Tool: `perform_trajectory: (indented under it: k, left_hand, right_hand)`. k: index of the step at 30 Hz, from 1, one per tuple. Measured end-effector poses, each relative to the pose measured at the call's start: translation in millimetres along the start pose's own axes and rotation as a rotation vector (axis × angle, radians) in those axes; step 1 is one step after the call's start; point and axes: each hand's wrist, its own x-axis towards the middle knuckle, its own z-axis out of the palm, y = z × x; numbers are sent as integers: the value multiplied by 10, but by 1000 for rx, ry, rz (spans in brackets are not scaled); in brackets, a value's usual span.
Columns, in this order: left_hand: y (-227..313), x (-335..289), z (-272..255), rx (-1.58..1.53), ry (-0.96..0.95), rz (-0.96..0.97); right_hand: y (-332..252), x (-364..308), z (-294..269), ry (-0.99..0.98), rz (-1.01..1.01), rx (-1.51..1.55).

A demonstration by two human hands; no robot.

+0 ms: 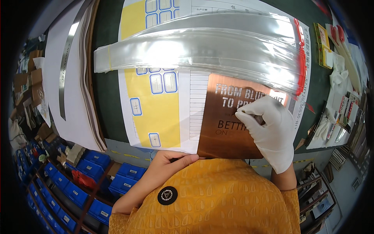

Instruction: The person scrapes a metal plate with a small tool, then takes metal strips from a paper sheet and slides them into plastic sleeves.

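A copper-coloured metal plate (218,105) with cut-out and dark lettering lies in front of me, its near edge against my body. At its near left corner, my bare left hand (171,165) is closed with the thumb along the edge; the other fingertips are mostly hidden. Over the plate's right half, my right hand (269,126) wears a white glove. Its thumb and fingertips are pinched together just above the lettering. Anything in that pinch is too small or hidden to make out. Clear plastic zip bags (194,46) with red seals cover the plate's far edge.
Beneath the bags lie a printed form (196,128) and a yellow sheet with blue-framed labels (167,117). At left is a stack of white sheets (70,78) with a metal strip on top. Pens and a glove (337,76) lie at right. Blue bins (91,169) stand below left.
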Motion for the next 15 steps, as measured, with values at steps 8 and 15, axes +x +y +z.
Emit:
perform_trajectory:
  k: [8,15]
  left_hand:
    - [-28,11,-6,33,14,17]
    - [12,6,6,59,0,36]
  right_hand:
    - [-4,14,-1,12,-1,0]
    - [10,16,-21,8,-25,-8]
